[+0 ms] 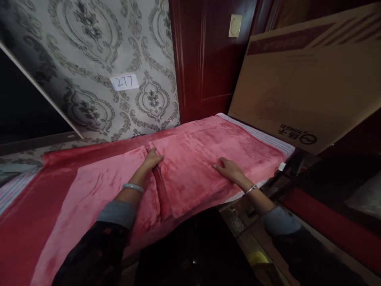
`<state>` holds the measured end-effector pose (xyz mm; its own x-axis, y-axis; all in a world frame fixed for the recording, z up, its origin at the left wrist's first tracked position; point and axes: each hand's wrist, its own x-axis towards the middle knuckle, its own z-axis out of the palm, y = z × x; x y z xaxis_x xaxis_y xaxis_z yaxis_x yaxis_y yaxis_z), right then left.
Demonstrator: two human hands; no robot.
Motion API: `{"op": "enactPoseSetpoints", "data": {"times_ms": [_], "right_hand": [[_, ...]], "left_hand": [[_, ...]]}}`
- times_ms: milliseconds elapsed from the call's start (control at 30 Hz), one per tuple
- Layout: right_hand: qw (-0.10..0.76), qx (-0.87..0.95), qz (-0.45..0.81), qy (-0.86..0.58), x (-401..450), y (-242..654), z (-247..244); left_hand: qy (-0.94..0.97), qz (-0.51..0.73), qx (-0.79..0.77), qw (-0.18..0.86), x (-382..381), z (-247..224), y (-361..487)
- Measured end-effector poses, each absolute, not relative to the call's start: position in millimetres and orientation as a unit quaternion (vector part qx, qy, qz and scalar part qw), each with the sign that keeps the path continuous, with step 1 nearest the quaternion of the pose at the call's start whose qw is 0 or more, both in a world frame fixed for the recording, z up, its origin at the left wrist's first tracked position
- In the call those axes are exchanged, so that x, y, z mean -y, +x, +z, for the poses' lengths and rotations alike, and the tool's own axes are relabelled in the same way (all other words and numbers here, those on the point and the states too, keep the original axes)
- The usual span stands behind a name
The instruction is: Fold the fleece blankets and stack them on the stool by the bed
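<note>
A fluffy pink blanket [190, 171] lies in folded layers along a long narrow surface. Near the gap between two folded parts, my left hand [152, 159] is closed on the edge of the blanket, with a pale bangle on its wrist. Farther right, my right hand [229, 169] rests on the folded layer, its thumb and fingers drawn together at a crease; how much cloth they pinch is hard to see. Dark red cloth shows in the gap between the folds.
A striped sheet [258, 137] shows beneath the blanket. A large cardboard box [297, 79] leans at the right, beside a red door [205, 55]. Patterned wallpaper bears a paper marked 277 [125, 82]. Below right is something yellow [257, 258].
</note>
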<state>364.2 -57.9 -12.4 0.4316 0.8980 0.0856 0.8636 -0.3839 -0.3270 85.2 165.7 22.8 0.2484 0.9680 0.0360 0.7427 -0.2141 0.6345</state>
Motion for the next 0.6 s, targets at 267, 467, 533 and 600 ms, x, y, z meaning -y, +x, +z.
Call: {"op": "enactPoseSetpoints", "data": {"times_ms": [267,467,533,600], "right_hand": [[0.154,0.539,0.066,-0.826,58,367,-15],[0.159,0.571,0.051,-0.804,9,370,13],[0.161,0.589,0.039,-0.791,-14,364,19],[0.163,0.615,0.026,-0.771,-32,354,17]], "left_hand": [[0.749,0.258,-0.543,0.280,-164,13,82],[0.748,0.272,-0.536,0.281,-161,8,82],[0.754,0.280,-0.526,0.277,-159,6,82],[0.759,0.288,-0.518,0.271,-156,5,81]]}}
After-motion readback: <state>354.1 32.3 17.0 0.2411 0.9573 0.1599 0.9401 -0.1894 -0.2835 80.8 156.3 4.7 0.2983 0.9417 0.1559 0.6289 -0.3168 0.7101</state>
